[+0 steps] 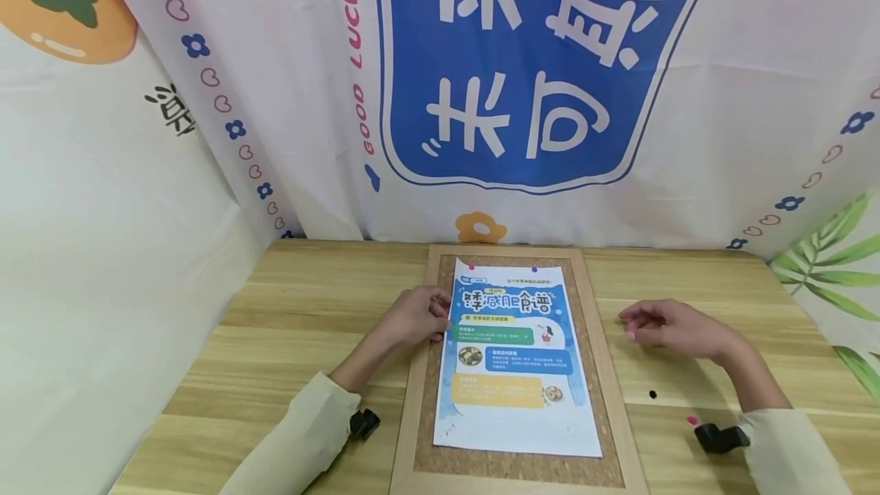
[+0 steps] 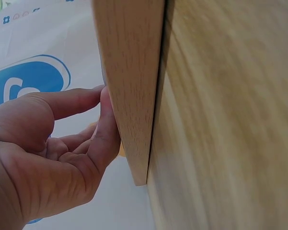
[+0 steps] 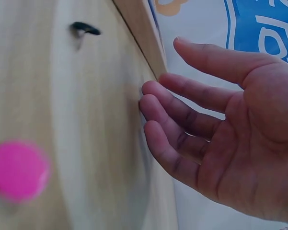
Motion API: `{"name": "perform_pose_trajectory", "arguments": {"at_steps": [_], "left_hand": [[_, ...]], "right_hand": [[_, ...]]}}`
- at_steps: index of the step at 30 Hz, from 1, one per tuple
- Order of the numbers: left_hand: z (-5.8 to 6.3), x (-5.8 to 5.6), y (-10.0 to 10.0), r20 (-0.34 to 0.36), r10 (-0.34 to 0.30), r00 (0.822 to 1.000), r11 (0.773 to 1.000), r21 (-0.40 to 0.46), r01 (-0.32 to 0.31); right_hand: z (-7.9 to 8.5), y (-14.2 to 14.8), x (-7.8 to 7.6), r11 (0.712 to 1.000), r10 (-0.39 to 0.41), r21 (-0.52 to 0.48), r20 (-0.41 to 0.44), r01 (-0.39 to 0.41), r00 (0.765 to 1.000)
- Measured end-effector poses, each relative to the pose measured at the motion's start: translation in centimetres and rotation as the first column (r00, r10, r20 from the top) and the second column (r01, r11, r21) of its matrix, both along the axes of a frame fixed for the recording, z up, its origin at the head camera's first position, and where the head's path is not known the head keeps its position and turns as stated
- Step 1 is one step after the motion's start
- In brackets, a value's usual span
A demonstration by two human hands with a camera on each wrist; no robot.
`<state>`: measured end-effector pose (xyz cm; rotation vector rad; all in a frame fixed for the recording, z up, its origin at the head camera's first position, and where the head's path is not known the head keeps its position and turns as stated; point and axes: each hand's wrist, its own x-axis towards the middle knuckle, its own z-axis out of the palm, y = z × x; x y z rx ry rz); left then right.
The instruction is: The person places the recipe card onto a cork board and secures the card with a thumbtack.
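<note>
A printed paper poster [image 1: 512,434] lies on a cork board [image 1: 522,468] with a wooden frame [image 2: 132,96]. It has a pink pushpin [image 1: 471,267] near its top left corner and a purple pushpin [image 1: 534,270] toward its top right. My left hand [image 1: 415,315] pinches the poster's left edge between thumb and index finger, its fingertips partly hidden behind the frame in the left wrist view. To the right of the board my right hand [image 1: 670,325] hovers over the table with nothing in it, fingers loosely bent and apart, as the right wrist view also shows.
Right of the board, a black pushpin [image 3: 86,28] and a pink pushpin [image 3: 20,171] lie on the wooden table [image 1: 309,289]. A printed curtain [image 1: 309,98] hangs right behind the table's back edge and along the left side.
</note>
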<state>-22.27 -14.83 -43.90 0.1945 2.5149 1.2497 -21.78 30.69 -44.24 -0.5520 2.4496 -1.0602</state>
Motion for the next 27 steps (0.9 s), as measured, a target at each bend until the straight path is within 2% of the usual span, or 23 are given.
{"name": "perform_pose_trajectory", "arguments": {"at_steps": [8, 15, 27], "left_hand": [[0.0, 0.0, 0.0, 0.001, 0.001, 1.000, 1.000, 0.005, -0.001], [-0.1, 0.0, 0.1, -0.002, 0.000, 1.000, 1.000, 0.004, 0.000], [0.0, 0.0, 0.1, 0.008, 0.007, 1.000, 1.000, 0.016, -0.007]], "right_hand": [[-0.2, 1.4, 1.5, 1.000, 0.011, 0.003, -0.047, -0.011, 0.999], [-0.5, 2.3, 2.8, 1.000, 0.008, -0.009, -0.036, -0.008, 0.999], [-1.0, 3.3, 4.9, 1.000, 0.016, 0.024, -0.128, -0.013, 0.992]]}}
